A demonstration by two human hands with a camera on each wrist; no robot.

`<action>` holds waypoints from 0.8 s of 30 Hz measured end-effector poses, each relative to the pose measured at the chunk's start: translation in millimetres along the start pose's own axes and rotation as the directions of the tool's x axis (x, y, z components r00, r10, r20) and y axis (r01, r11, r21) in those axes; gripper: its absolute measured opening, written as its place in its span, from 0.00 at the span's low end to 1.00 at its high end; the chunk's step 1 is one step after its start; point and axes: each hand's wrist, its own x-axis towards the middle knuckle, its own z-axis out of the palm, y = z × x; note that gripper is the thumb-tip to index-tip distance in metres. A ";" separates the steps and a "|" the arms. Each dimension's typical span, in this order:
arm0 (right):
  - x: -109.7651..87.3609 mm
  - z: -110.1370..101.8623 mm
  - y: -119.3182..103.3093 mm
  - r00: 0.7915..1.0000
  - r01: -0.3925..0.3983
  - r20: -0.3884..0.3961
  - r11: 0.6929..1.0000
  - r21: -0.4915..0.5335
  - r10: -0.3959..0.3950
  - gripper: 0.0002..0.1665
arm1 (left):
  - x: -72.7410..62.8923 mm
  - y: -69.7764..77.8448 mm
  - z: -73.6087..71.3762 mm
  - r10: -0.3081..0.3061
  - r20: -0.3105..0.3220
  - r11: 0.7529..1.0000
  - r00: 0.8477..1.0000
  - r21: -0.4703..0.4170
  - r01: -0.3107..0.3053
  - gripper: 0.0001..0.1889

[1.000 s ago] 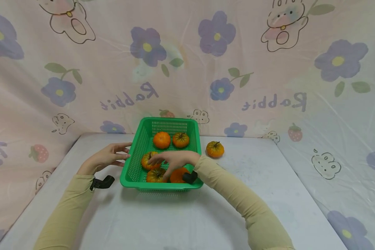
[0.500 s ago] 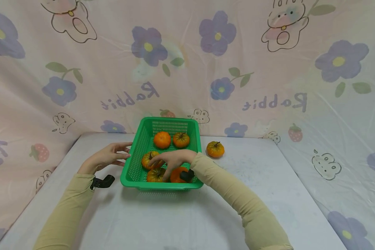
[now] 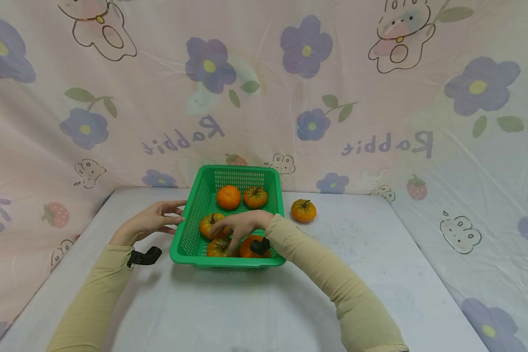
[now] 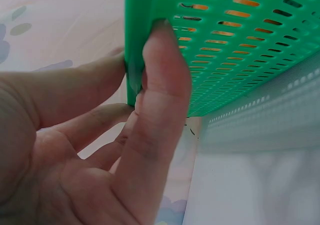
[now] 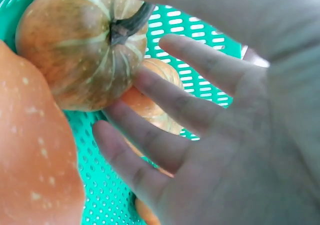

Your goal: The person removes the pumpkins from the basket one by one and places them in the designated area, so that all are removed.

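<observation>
A green plastic basket (image 3: 229,261) with slotted sides holds several small pumpkins. My left hand (image 3: 151,222) pinches its left rim, thumb on one side and fingers on the other, as the left wrist view shows. Over the basket's near half reaches my right hand (image 3: 242,225), its fingers spread and mostly straight. Below them lie a striped pumpkin (image 3: 207,226) on the left and another striped pumpkin (image 3: 217,248) at the front. In the right wrist view, the fingertips are at the side of a stemmed pumpkin (image 5: 80,45); whether they press on it is unclear.
An orange pumpkin (image 3: 229,197) and a striped one (image 3: 255,197) sit at the basket's far end. Partly behind the right wrist camera is a front-right orange pumpkin (image 3: 246,248). Outside, one pumpkin (image 3: 303,210) stands on the white table (image 3: 356,274) before a patterned curtain (image 3: 264,107).
The right hand and forearm have shifted slightly left and inward over the basket. The left hand stays at the rim, and the basket and pumpkins look unmoved.
</observation>
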 end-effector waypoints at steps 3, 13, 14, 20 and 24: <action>-0.9 -1.0 -0.3 1.000 0.001 0.014 1.000 -0.016 -0.001 0.41 | -0.1 -0.1 -0.1 0.001 0.000 1.000 1.000 0.004 -0.001 0.36; -2.7 -4.7 2.2 0.999 -0.053 0.007 0.998 -0.027 0.054 0.31 | 0.0 -2.0 -0.7 0.000 -0.002 1.000 1.000 0.009 0.000 0.37; -3.1 -5.1 2.1 0.998 -0.060 0.000 0.998 -0.024 0.060 0.30 | 0.1 -2.1 -0.7 0.000 -0.002 1.000 1.000 0.009 0.000 0.37; -4.8 -7.2 0.6 0.995 -0.092 -0.034 0.996 0.002 0.092 0.29 | 0.6 -2.3 -1.6 -0.003 -0.003 1.000 1.000 0.012 0.003 0.36; -3.1 -7.9 1.0 0.994 -0.097 -0.047 0.995 -0.014 0.097 0.28 | 0.9 -0.8 -1.6 -0.007 -0.006 1.000 1.000 0.017 0.007 0.36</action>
